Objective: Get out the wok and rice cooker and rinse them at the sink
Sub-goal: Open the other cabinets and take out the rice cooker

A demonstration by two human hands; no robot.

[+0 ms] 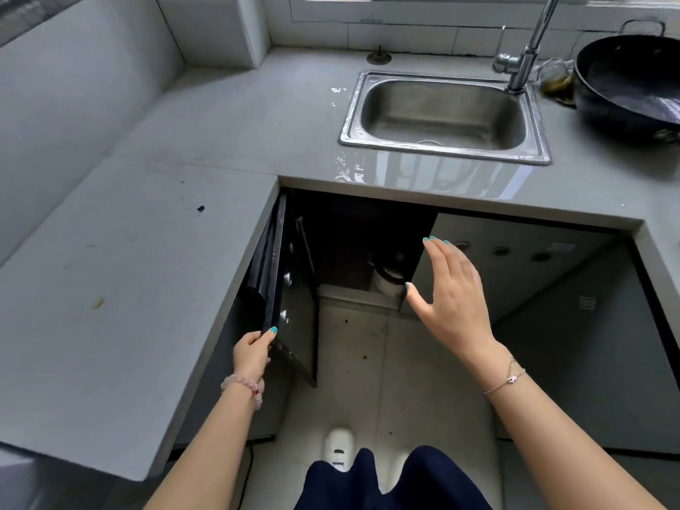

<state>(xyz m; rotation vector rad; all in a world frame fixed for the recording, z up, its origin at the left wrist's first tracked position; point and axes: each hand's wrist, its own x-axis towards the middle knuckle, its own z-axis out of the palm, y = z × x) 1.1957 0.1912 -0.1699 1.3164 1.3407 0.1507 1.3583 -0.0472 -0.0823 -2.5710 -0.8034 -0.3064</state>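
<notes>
Wok well beyond fingers; rice cooker perhaps nearer.

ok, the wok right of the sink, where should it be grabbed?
The wok sits upright, bowl open. Probably grip the loop handle at its far rim, coming from above with the right hand; it stands clear of the rim. Any long handle is out of frame.
</notes>
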